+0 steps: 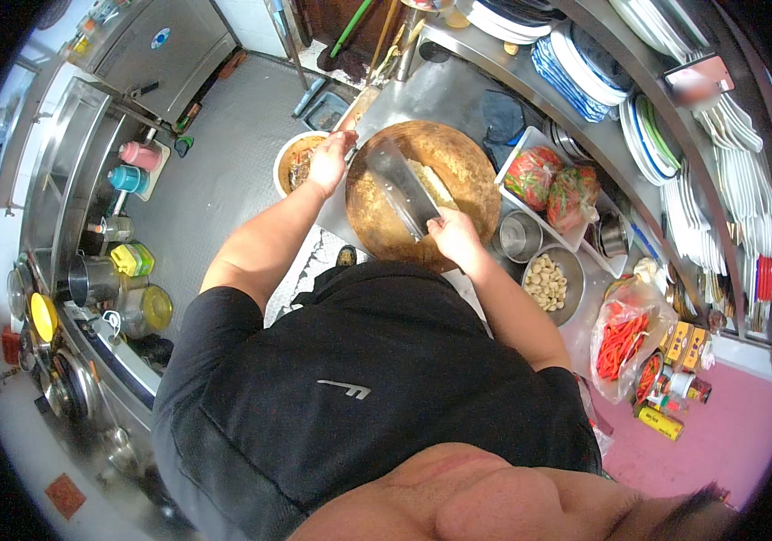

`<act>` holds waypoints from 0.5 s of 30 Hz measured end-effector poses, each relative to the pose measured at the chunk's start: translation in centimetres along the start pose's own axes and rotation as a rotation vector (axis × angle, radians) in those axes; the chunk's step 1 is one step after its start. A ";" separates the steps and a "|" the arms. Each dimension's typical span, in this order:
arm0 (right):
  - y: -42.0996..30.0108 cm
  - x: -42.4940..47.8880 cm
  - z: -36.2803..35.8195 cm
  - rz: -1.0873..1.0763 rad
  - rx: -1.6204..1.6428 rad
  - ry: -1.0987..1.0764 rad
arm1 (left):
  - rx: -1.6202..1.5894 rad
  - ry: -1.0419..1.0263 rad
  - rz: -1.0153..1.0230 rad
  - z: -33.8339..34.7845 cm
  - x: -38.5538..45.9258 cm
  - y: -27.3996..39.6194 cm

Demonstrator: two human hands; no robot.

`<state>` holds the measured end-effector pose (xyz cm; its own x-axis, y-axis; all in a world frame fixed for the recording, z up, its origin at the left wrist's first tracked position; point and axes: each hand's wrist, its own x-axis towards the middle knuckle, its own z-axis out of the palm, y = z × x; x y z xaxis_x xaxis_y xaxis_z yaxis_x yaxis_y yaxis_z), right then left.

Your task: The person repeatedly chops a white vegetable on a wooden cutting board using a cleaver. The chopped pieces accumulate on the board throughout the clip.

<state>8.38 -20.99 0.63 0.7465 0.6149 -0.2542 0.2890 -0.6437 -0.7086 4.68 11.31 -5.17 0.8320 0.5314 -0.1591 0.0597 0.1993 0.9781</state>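
My right hand (455, 237) is closed round the handle of a broad cleaver (403, 193), whose blade lies slanted over a round wooden chopping block (372, 196). Along the blade's right side is a strip of finely chopped pale food (435, 182) on the block. My left hand (332, 162) is left of the block, beside a white bin (280, 162) with scraps in it. The fingers of that hand point up and away from me near the metal table's edge; whether they hold anything cannot be made out.
Right of the block stand a metal pot (520, 237), a bowl of peeled garlic cloves (545, 284) and a white tray (548, 233) with bagged peppers. A bag of red chillies (619, 345) lies nearer. Shelves of plates (643, 138) rise along the right. A stove counter (115, 351) runs at left.
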 end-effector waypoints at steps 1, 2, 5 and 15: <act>-0.2 0.0 -0.3 0.053 0.035 0.015 | -0.013 0.008 -0.020 0.2 -0.5 -0.1; -0.1 -0.1 -0.1 0.063 0.023 0.029 | -0.025 0.017 -0.040 0.3 -0.9 -0.2; 0.0 -0.7 0.9 0.101 0.054 0.017 | 0.010 0.044 -0.042 0.2 -1.6 -0.5; 1.1 1.6 4.6 0.123 0.144 0.150 | 0.025 0.082 -0.026 0.9 -0.7 -2.2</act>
<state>7.13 -18.58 -3.60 0.8544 0.4547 -0.2516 0.1101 -0.6316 -0.7674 4.45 9.71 -7.05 0.7824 0.5919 -0.1937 0.0951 0.1938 0.9764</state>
